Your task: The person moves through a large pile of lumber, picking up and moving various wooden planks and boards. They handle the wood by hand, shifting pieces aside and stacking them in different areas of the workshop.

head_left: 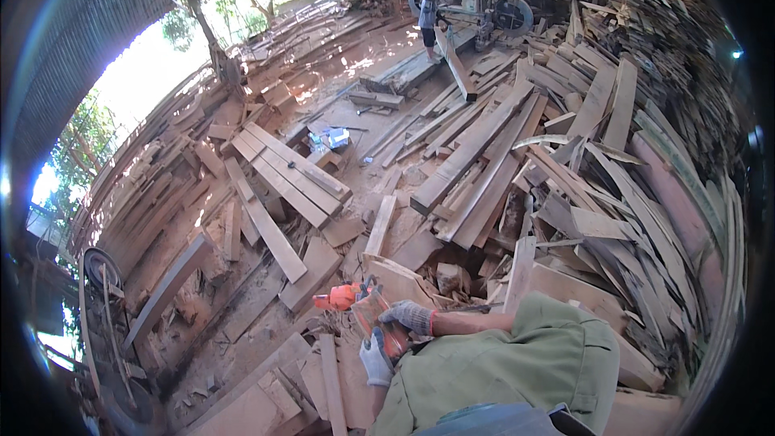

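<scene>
In a whitish work glove, my left hand (pixel 376 360) is closed at the lower end of a short wooden board (pixel 367 312). My right hand (pixel 410 317), in a grey knitted glove, reaches in from the right and grips the same board by its right edge. An orange-red power tool (pixel 337 297) with dark parts shows just beyond the board; its exact kind I cannot make out. Another orange-red part (pixel 395 342) appears between my two hands, partly hidden by them. My olive-green sleeve (pixel 517 355) covers much of the lower middle.
Stacked planks (pixel 291 173) lie ahead to the left, and long thick beams (pixel 476 153) ahead to the right. A heap of offcuts (pixel 646 226) rises at the right. Far off, a person (pixel 429 20) stands with a beam by a large band saw (pixel 472 4). A wheeled machine (pixel 103 270) stands left.
</scene>
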A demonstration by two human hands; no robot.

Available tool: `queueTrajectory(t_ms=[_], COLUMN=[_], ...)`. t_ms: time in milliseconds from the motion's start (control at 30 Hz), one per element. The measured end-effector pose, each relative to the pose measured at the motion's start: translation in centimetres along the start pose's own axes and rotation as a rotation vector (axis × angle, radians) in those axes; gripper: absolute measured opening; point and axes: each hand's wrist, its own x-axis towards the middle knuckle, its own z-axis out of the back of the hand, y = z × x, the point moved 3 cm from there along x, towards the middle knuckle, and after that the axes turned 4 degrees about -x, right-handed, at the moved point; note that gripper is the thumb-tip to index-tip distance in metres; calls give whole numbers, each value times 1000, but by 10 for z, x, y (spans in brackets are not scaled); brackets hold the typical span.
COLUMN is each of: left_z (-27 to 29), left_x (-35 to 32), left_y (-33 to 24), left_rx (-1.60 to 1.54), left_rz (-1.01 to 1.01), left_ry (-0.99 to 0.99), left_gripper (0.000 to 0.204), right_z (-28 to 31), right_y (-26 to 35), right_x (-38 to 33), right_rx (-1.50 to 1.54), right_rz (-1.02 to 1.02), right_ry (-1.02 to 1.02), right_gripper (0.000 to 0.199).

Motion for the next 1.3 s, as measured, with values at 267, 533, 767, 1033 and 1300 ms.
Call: queueTrajectory(t_ms=[267,533,767,1033,1300], left_z=[-4,-2,-10,-15,-27], left_x=[-9,-9,-7,-9,-12], left_y=[20,-2,-25,-48,-38], left_rx=[70,29,-448,-652,-511], left_rz=[-28,-113,421,511,503], left_ry=[-8,36,-61,-120,-85], left_gripper=[42,40,33,39,35], right_z=[1,2,16,15,24], right_y=[-3,11,24,28,21], right_x=[-6,-19,-32,-42,-29], right_rx=[10,21,86,195,336], right_rz=[-61,34,130,16,50], right_ry=[14,53,216,179,186], right_gripper=[21,13,20,23,22])
